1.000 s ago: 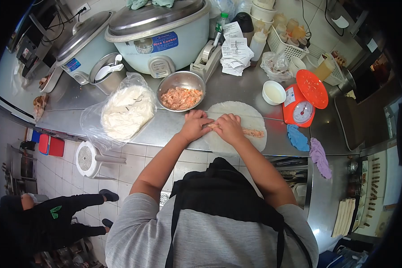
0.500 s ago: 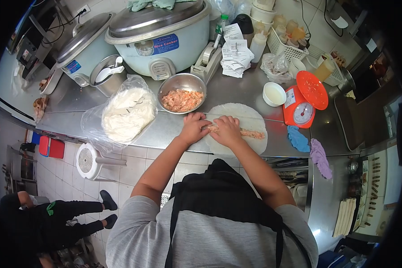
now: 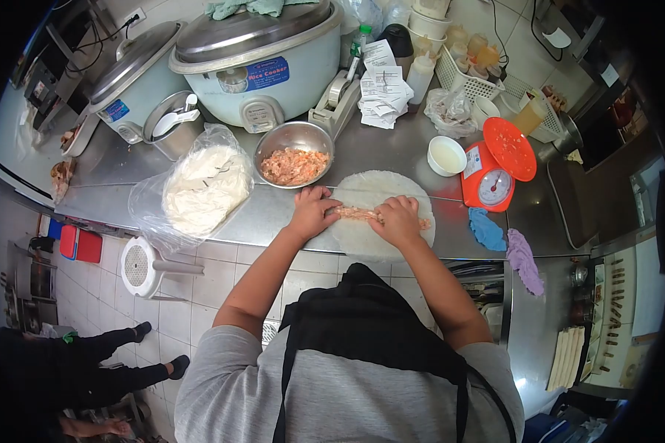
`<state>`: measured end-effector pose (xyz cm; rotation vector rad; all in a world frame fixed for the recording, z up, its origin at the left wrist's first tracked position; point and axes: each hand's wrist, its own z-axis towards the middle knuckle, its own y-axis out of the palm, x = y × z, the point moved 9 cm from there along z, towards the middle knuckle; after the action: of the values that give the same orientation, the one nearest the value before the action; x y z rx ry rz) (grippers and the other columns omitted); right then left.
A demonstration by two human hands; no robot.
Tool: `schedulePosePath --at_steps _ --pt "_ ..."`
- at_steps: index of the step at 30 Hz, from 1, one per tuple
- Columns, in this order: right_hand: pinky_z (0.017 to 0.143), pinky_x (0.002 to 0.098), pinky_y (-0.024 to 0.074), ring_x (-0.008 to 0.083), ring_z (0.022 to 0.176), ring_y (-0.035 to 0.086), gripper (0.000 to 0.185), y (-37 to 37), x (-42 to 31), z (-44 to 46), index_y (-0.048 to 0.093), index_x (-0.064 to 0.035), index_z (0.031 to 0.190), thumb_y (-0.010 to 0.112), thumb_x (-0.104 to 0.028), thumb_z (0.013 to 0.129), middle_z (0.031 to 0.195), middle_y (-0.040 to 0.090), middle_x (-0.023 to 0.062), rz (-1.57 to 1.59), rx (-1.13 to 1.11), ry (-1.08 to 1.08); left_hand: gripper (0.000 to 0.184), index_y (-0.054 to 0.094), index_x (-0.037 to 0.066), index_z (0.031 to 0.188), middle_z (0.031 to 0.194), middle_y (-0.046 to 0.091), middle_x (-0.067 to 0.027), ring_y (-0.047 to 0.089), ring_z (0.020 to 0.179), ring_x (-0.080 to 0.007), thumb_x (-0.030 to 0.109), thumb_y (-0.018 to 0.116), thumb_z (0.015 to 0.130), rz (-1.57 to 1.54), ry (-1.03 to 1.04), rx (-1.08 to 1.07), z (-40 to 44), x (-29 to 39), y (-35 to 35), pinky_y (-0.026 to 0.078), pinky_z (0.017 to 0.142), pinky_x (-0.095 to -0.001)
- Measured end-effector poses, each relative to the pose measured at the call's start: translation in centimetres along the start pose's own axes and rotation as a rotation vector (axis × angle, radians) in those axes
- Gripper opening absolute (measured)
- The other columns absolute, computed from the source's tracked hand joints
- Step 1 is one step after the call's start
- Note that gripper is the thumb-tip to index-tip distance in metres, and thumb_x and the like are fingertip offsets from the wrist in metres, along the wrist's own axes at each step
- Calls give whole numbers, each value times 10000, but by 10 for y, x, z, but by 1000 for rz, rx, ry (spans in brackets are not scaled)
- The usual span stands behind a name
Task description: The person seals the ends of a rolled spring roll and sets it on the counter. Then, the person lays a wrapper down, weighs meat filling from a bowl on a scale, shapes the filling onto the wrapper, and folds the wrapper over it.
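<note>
A round white wrapper sheet (image 3: 380,184) lies flat on the steel counter, with a thin line of orange-pink meat filling (image 3: 356,213) across it. At the left end of the filling, my left hand (image 3: 312,213) rests at the sheet's edge, fingers bent together against it. My right hand (image 3: 397,221) is on the filling near its right part, fingers curled round it. A little filling shows beyond that hand. Behind my left hand stands a metal bowl (image 3: 294,133) of the same filling. White wrappers in a plastic bag (image 3: 207,193) lie to the left.
Two rice cookers (image 3: 262,96) and a metal pot (image 3: 171,134) stand behind. At the right are a small white bowl (image 3: 446,156), a red scale (image 3: 488,177), and blue (image 3: 486,228) and purple cloths (image 3: 524,262). A stool (image 3: 140,267) and another person (image 3: 89,369) are at lower left.
My right hand has moved right along the filling, uncovering its middle, while my left hand stays near its left end. The other person at lower left has shifted posture.
</note>
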<state>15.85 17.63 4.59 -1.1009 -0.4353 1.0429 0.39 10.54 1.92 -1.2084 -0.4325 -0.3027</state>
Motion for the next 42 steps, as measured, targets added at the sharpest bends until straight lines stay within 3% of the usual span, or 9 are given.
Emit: schedulePosePath --at_steps 6,10,16,20,24,27,30,36,42 --pt "847 406 307 202 874 493 219 -8 25 -15 671 -154 767 669 -336 646 797 565 4 14 -28 19 294 682 225 931 1023 493 -19 411 973 -226 268 708 642 30 6 17 -1 -1 -1 287 834 -377" --pt "885 420 287 229 960 467 457 -5 38 -21 640 -146 964 695 -421 604 942 555 39 64 -142 103 288 688 214 913 1025 494 -19 412 970 -228 332 699 650 33 7 28 -2 -1 -1 289 825 -385" --pt "1001 520 165 334 1193 320 938 -5 52 -4 432 -124 1280 712 -577 508 1287 390 140 32 -394 182 664 600 155 1106 1087 481 -89 397 1026 -270 572 659 593 -14 62 61 4 23 -11 282 852 -418" --pt "1025 583 61 391 1294 170 1044 13 50 9 367 -134 1329 703 -616 467 1391 266 174 -106 -604 157 946 447 183 1278 1282 366 -175 324 1160 -352 616 711 480 199 103 -193 34 62 11 245 942 -467" --pt "1023 602 25 407 1319 99 1084 11 49 4 341 -165 1349 702 -630 438 1420 215 176 -241 -702 129 982 412 217 1306 1365 279 -187 237 1249 -367 591 737 458 455 -31 -484 44 57 33 191 997 -482" --pt "1018 612 15 424 1312 98 1073 0 60 -1 327 -182 1356 690 -640 456 1420 214 176 -273 -779 168 989 397 239 1315 1383 255 -183 206 1270 -371 582 744 455 445 -97 -538 40 50 30 175 1009 -486" --pt "1015 601 56 383 1283 243 998 -10 63 8 326 -187 1356 662 -631 528 1320 394 178 -134 -650 229 957 394 236 1316 1357 309 -159 236 1250 -373 586 724 489 410 -92 -490 42 48 29 191 996 -480" --pt "994 536 178 291 1117 489 854 24 72 37 284 -115 1364 429 -681 741 979 635 84 529 -521 469 765 418 155 1291 1174 504 -102 382 1116 -320 508 642 651 144 -62 -298 58 60 20 266 911 -443" --pt "1008 503 187 316 1168 453 948 46 79 41 189 -33 1381 198 -750 760 1218 519 152 214 -834 629 559 514 144 1177 1046 534 -81 425 1014 -280 364 648 681 163 -10 -120 50 53 14 302 852 -411"
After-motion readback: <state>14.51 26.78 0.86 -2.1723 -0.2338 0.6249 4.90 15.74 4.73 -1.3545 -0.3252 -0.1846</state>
